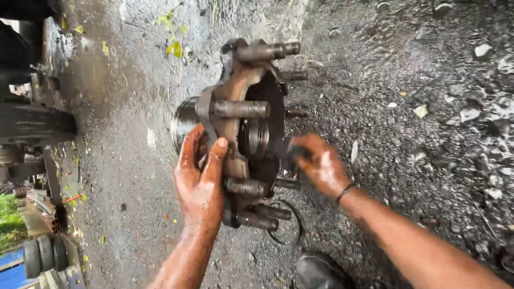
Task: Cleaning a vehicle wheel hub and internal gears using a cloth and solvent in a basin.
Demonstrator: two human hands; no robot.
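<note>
Left hand (201, 179): I am seeing it gripping the rim of the wheel hub (243, 134), thumb over the edge.
Right hand (320, 163): closing on something dark and blurred, possibly a nut, at the hub's centre.
Hub: standing between both hands, on wet ground (407, 107).

Wet gravel ground (428, 160), wheel hub (241, 134), ring (292, 227)
</note>
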